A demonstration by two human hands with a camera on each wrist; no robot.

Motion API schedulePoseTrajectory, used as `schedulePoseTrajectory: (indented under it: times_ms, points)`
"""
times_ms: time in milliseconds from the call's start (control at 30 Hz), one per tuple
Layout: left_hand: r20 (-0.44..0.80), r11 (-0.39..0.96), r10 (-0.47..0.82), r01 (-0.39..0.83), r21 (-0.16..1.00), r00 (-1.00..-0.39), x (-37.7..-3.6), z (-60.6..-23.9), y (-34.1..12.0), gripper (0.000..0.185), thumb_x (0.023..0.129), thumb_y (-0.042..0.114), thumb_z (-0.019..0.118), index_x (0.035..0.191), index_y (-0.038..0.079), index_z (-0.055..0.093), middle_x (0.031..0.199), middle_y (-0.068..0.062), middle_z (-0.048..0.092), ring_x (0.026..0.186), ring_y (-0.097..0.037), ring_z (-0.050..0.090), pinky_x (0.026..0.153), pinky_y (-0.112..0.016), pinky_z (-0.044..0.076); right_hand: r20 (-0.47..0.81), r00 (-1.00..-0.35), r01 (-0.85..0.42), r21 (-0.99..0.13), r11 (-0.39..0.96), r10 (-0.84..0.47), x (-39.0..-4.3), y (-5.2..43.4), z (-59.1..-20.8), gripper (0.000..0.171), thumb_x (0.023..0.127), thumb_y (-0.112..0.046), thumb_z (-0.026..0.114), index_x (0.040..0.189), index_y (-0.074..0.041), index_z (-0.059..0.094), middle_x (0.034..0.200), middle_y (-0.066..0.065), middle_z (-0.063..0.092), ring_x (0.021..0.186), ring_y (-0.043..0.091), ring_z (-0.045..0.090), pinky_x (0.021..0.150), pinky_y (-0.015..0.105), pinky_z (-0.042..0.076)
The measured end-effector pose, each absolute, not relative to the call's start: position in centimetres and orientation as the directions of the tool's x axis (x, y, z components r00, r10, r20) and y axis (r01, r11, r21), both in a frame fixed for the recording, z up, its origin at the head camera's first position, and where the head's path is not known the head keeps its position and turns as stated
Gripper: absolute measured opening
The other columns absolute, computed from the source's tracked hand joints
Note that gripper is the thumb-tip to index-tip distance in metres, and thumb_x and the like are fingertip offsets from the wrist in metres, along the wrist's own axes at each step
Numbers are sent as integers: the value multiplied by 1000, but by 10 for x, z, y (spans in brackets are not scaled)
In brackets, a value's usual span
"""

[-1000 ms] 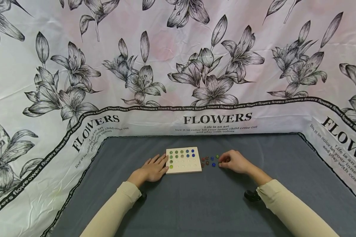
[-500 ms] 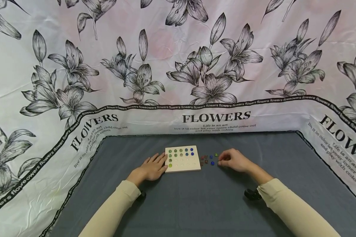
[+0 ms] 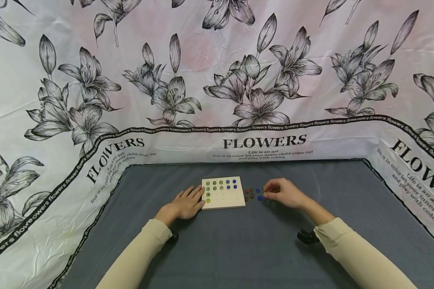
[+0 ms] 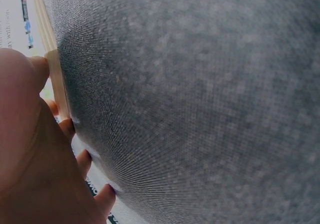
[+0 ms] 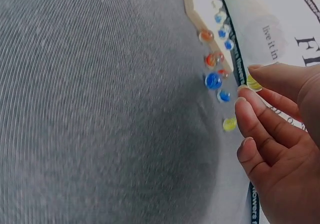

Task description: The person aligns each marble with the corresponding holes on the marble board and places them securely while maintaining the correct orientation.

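Note:
A pale wooden board (image 3: 224,202) with rows of hollows lies on the grey cloth. Green, yellow-green and blue marbles fill its two far rows and the left end of the nearer ones. My left hand (image 3: 184,204) lies flat at the board's left edge, its thumb (image 4: 40,73) against the wood. Right of the board, my right hand (image 3: 285,193) pinches a yellow marble (image 5: 254,83) between thumb and fingertips. Close by on the cloth are a large blue marble (image 5: 213,81), a smaller blue marble (image 5: 224,96), another yellow marble (image 5: 229,123) and several orange-red marbles (image 5: 210,60).
The grey cloth (image 3: 217,249) covers the table. A white curtain (image 3: 188,152) printed with flowers and lettering stands along its back and sides. Black wrist straps show under both cuffs.
My right hand, with its fingers together, has shifted slightly left and up, now overlapping the loose yellow-green marble in the head view. My left hand stays at the board.

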State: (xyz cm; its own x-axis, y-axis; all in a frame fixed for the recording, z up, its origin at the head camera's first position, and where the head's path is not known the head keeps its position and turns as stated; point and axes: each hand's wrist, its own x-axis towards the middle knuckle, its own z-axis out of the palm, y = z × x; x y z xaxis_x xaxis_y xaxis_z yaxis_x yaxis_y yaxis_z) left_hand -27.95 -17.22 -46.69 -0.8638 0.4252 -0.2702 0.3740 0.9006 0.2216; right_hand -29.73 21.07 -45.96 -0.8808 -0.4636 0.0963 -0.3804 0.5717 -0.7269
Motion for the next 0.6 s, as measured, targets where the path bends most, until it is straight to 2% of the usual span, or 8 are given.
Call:
schedulePoseTrajectory:
  times_ms: [300, 600]
  points:
    - [-268, 900, 426, 376, 219, -864, -278, -466, -172, 61, 113, 41, 30, 166, 14, 17, 172, -6, 13, 158, -34, 11, 124, -59, 13, 123, -885, -382, -744, 548, -449, -295, 196, -455, 15, 94, -12, 75, 105, -2, 72, 92, 3, 70, 82, 16, 63, 68, 31, 52]
    - [-260, 898, 430, 381, 218, -865, -278, -467, -172, 60, 113, 39, 31, 166, 12, 18, 172, -8, 14, 157, -35, 11, 124, -60, 13, 126, -873, -389, -761, 519, -470, -293, 180, -446, 15, 95, -12, 74, 107, -3, 72, 93, 2, 70, 82, 20, 65, 70, 36, 53]
